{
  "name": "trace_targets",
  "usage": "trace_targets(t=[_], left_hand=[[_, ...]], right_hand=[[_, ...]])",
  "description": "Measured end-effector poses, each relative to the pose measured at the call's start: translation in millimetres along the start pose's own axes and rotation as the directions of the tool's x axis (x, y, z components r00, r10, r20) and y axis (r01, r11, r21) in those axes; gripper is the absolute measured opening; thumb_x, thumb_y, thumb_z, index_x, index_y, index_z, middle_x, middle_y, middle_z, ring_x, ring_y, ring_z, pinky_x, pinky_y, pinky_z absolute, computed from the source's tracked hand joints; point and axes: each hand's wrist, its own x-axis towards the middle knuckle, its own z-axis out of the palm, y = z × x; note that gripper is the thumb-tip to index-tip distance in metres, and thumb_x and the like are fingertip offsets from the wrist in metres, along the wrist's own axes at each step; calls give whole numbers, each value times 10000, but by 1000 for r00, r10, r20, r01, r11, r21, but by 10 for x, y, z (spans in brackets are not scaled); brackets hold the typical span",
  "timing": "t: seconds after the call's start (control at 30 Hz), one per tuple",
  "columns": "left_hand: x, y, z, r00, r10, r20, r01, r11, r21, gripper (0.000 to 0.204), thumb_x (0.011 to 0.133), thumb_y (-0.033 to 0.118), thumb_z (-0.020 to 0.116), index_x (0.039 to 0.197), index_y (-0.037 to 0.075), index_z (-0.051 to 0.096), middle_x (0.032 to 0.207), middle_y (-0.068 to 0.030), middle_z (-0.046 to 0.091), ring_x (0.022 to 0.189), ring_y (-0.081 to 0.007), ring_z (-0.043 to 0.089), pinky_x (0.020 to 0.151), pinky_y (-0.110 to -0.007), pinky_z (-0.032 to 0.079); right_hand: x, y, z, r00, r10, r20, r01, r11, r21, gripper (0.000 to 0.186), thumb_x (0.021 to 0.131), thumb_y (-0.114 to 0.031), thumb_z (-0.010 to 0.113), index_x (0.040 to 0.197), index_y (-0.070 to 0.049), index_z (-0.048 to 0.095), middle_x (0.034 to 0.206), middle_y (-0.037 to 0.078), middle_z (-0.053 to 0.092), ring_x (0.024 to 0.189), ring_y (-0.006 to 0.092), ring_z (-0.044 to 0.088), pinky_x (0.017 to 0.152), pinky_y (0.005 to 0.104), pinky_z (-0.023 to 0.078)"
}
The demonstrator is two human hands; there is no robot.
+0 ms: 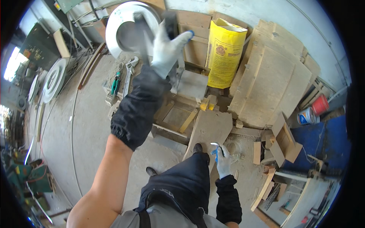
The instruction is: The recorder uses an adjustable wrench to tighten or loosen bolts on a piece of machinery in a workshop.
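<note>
My left hand (165,51), in a white glove with blue fingertips, is raised over a dusty metal machine frame (167,129). Its thumb sticks out to the right. Beside its fingers is a dark, motion-blurred bar (143,36); the fingers are too smeared to show whether they grip it. Low at my right side, my right hand (223,161), gloved alike, is closed around a bent metal hex key (215,144), whose short end shows above the fingers. To the left of the frame lie an adjustable wrench (129,74) and green-handled pliers (116,83).
A large white ring (114,28) leans behind the machine. Beside it stand a yellow paper sack (226,53) and dusty wooden boards (262,79). On the right are an opened cardboard box (283,140), buckets (320,105) and a wooden-edged crate (263,190). A cable (73,152) crosses the floor on the left.
</note>
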Motion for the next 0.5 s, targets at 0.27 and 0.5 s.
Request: trace_targets(t=[0.27,0.5], left_hand=[[-692,468,-385,913,-342,-224,319,938,-133,277,895,-95,642,1171,-71,657,1064,-140,735,962,-226,722,938,-337,560],[-764,480,-588,954,-287,-83,284,958,-40,371,882,-70,667,1251,-58,635,1076,-113,737,1029,-189,702,926,-318,557]], right_hand=[[1398,-992,179,898,-256,357,283,959,-24,226,1035,-189,550,1203,-102,675,804,107,690,793,322,695,731,436,523],[2261,-1654,1254,749,-514,419,610,781,-132,271,1029,-317,589,1148,-117,728,1035,156,752,984,378,699,860,456,538]])
